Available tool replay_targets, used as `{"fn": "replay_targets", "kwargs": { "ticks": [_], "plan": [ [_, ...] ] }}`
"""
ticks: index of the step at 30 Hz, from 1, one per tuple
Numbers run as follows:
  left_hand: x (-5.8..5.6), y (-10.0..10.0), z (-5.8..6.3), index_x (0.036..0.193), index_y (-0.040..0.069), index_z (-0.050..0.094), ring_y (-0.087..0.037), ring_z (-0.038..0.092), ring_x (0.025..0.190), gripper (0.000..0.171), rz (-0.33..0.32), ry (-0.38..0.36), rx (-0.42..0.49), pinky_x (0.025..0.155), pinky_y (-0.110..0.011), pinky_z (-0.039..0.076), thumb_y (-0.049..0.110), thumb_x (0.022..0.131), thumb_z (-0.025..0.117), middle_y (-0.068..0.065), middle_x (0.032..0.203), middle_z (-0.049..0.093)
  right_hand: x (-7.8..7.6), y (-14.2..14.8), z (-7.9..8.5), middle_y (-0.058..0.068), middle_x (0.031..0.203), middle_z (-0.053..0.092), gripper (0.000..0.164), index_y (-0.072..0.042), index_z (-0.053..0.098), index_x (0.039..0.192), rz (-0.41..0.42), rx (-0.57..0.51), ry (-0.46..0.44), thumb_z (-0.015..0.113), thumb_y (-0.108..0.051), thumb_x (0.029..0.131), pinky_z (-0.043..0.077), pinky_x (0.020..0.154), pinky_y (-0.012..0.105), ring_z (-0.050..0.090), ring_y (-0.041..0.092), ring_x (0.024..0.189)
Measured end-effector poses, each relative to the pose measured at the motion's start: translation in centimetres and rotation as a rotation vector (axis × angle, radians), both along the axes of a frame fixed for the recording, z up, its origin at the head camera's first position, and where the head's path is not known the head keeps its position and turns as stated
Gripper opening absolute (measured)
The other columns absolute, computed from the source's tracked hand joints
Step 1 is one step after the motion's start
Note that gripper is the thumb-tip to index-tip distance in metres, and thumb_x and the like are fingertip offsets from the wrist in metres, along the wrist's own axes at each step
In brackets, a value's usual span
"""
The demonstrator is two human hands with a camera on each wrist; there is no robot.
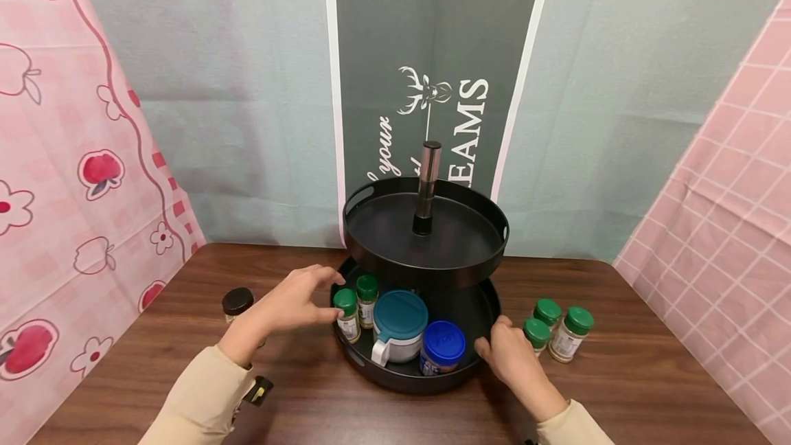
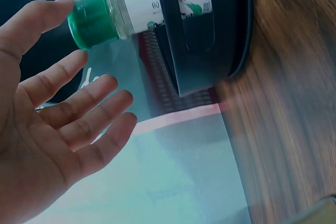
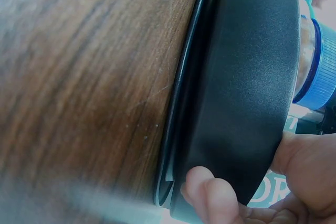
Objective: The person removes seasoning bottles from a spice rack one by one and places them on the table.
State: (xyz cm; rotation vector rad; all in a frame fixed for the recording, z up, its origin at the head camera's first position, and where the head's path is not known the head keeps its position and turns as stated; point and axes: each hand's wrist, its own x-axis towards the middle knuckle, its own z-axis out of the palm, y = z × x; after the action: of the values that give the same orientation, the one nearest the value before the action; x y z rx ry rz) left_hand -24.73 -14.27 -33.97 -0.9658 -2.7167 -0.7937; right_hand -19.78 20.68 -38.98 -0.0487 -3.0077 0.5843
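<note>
A black two-tier round tray [image 1: 426, 382] stands on the table with a metal post through its upper tier. On its lower tier are two green-capped spice jars [image 1: 349, 325], a teal-lidded seasoning pot [image 1: 400, 314] with a white handle, and a blue-lidded jar [image 1: 443, 345]. My left hand [image 1: 296, 301] is at the tray's left side, fingers spread, with the thumb tip right at the cap of the nearer spice jar [image 2: 95, 19]. At the right side, my right hand [image 1: 511, 352] grips the lower tier's wall [image 3: 247, 77], thumb over the rim and fingers outside.
Several green-capped jars [image 1: 567, 335] stand on the wooden table [image 1: 296, 390] just right of my right hand. A jar with a dark lid [image 1: 237, 301] stands at the left, partly behind my left wrist. Cloth hangings [image 1: 259, 122] rise behind the table and at both sides.
</note>
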Motion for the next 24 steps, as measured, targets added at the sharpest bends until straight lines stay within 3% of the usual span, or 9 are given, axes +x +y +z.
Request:
{"fn": "replay_targets", "kwargs": {
  "ticks": [7,16,24],
  "plan": [
    [-0.1,0.8,-0.3,0.103,0.010,0.060,-0.023,0.056,0.093,0.040,-0.035,0.002,0.027,0.080,-0.043,0.048,0.029,0.070,0.073,-0.005,0.101,0.060,0.1,0.0,0.0,0.018,0.059,0.049,0.025,0.002,0.038,0.075,0.000,-0.005,-0.001,0.056,-0.014,0.077,0.044,0.047,0.040,0.051,0.023,0.054],
    [-0.4,1.7,-0.7,0.098,0.011,0.062,-0.012,0.054,0.079,0.038,-0.060,0.054,0.055,0.068,-0.034,0.050,0.025,0.065,0.075,0.000,0.090,0.060,0.0,0.1,-0.2,0.020,0.059,0.050,0.025,0.002,0.038,0.074,0.003,-0.004,0.018,0.056,-0.014,0.075,0.044,0.048,0.041,0.051,0.024,0.055],
    [-0.4,2.4,-0.8,0.096,0.010,0.060,-0.012,0.052,0.075,0.037,-0.048,0.010,0.058,0.064,-0.031,0.050,0.018,0.064,0.077,0.000,0.088,0.060,-0.1,0.2,-0.2,0.021,0.059,0.050,0.025,0.002,0.038,0.073,0.000,0.004,0.033,0.057,-0.015,0.075,0.045,0.048,0.042,0.052,0.025,0.055]
  ]
}}
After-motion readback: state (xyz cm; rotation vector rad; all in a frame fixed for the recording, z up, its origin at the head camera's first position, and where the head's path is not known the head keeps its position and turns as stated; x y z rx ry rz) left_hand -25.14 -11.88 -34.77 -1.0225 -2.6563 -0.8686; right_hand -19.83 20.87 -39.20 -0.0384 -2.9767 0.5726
